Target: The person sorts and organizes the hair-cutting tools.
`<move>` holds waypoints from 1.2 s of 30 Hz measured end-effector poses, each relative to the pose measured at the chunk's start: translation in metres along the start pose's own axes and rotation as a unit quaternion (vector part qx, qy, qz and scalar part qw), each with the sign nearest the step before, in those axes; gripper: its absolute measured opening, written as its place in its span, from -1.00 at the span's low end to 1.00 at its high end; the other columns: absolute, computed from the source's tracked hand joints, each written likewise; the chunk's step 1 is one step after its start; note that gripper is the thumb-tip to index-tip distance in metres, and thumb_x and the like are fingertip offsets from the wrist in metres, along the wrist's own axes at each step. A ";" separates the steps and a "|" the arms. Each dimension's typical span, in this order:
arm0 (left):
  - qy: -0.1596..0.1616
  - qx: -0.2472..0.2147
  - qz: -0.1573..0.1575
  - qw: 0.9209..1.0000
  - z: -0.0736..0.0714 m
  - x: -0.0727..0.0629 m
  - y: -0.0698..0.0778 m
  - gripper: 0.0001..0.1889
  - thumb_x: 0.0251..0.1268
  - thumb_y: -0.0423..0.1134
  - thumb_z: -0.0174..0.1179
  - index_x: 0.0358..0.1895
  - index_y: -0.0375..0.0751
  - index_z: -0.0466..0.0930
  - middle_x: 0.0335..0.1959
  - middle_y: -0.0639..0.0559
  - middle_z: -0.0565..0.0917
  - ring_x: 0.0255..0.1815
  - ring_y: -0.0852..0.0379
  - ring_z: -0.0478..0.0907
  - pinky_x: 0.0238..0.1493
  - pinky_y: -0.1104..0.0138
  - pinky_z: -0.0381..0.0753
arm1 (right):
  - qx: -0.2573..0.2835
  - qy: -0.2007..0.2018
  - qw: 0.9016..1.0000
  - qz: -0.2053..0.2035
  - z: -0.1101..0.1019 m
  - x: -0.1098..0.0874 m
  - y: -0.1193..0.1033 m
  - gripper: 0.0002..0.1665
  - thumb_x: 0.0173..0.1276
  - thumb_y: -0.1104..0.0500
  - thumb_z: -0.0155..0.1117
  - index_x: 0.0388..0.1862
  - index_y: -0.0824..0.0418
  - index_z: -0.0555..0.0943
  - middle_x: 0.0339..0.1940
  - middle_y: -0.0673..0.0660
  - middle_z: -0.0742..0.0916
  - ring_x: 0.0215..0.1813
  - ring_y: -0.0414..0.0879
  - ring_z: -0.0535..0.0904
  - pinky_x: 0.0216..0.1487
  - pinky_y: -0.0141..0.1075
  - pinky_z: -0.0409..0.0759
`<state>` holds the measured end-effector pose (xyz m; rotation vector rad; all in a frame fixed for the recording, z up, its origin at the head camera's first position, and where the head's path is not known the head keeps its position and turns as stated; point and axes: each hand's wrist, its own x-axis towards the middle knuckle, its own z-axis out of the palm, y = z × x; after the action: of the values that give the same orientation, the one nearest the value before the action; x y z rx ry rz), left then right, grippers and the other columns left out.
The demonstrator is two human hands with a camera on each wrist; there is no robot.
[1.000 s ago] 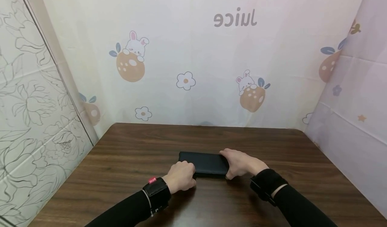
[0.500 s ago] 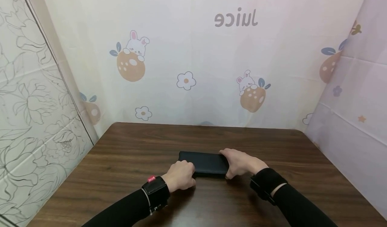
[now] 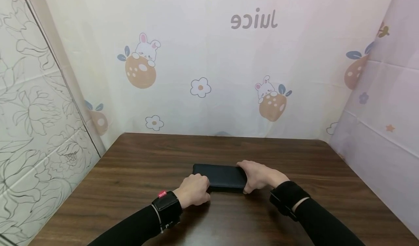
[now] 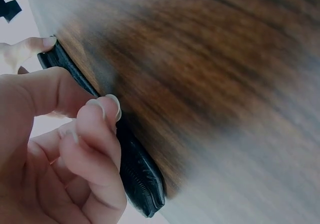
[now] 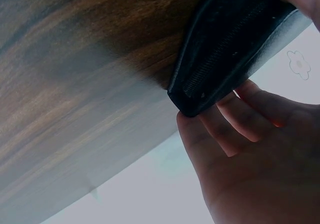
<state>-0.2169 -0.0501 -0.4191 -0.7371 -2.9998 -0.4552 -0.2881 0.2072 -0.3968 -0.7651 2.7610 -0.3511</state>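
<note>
A long black wallet [image 3: 226, 177] lies flat on the brown wooden table, its long side facing the person. In the right wrist view a zipper [image 5: 215, 61] runs along its edge. My right hand [image 3: 260, 177] grips the right end, thumb at the near corner and fingers round the far side. At the left part of the near edge is my left hand [image 3: 193, 190], its fingers curled. The left wrist view shows the left thumb and fingertips [image 4: 102, 109] pinched together against the zippered edge; what lies between them is hidden.
The wood-grain table [image 3: 157, 147] reaches back to a pale curtain [image 3: 209, 49] printed with rabbits, fruit and flowers. A floral panel [image 3: 39, 122] stands along the left side and more curtain [image 3: 383, 129] along the right. Both wrists wear black bands [image 3: 167, 209].
Almost nothing differs. The left hand has shifted very slightly left along the near edge; the wallet and right hand keep their places.
</note>
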 end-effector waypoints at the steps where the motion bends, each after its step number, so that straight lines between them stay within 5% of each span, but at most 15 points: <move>1: 0.001 0.001 -0.001 1.000 0.000 -0.001 -0.001 -0.59 0.14 -0.28 0.37 -0.71 -0.04 0.32 -0.74 0.18 0.20 -0.73 0.25 0.15 -0.68 0.40 0.13 | 0.001 0.000 1.000 0.000 0.000 0.000 0.000 0.12 -0.07 0.15 0.70 0.47 0.34 0.36 0.30 0.19 0.55 0.19 0.05 0.50 0.17 0.02 0.50; 36: 0.008 0.009 -0.012 1.000 0.002 -0.007 -0.008 -0.57 0.15 -0.30 0.36 -0.70 -0.05 0.28 -0.73 0.16 0.14 -0.72 0.24 0.08 -0.64 0.37 0.08 | 0.003 0.012 1.000 -0.007 0.002 -0.004 -0.001 0.11 -0.08 0.18 0.71 0.46 0.37 0.36 0.28 0.20 0.56 0.15 0.02 0.52 0.18 -0.02 0.50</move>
<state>-0.2141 -0.0598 -0.4236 -0.6938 -2.9961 -0.4314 -0.2840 0.2081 -0.3981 -0.7845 2.7765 -0.3748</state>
